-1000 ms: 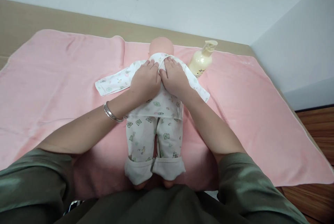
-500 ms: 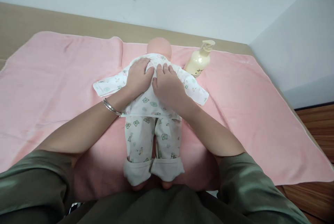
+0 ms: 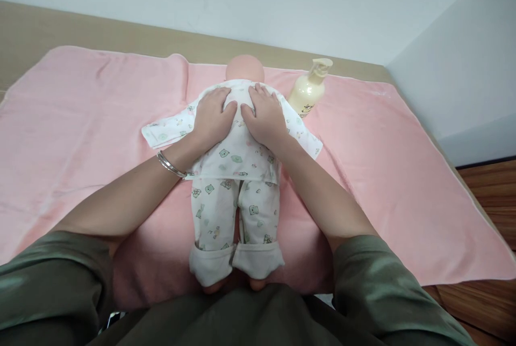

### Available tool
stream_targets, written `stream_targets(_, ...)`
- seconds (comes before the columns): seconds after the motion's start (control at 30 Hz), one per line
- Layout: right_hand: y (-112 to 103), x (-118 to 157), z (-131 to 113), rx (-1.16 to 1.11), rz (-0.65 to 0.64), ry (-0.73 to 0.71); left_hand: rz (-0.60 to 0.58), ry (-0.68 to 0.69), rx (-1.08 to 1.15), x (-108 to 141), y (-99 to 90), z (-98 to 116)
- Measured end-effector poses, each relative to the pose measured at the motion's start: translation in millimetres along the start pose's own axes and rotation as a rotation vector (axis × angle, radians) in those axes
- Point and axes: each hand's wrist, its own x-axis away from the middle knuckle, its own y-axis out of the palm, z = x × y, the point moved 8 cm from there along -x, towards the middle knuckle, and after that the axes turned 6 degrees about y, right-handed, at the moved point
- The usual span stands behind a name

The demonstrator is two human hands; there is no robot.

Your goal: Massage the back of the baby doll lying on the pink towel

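My fingers (image 3: 223,94) flat on the shirt (image 3: 238,144) — left hand (image 3: 213,117), right hand (image 3: 266,117) apart; blanket (image 3: 108,109) spreads wide left — bottle (image 3: 308,92) right, toward far edge.

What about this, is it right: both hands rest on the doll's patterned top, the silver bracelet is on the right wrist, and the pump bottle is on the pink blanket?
Wrong wrist: the head view shows the silver bracelet on the left. The left hand and right hand do rest on the patterned top, with the pump bottle on the pink blanket.
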Motion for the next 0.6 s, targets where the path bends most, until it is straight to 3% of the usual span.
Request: stream_targets(0.6, -0.3, -0.6, 1.0, -0.016, 0.011, -0.001, 0.005, -0.004, 0.009, -0.2, -0.5, 0.1)
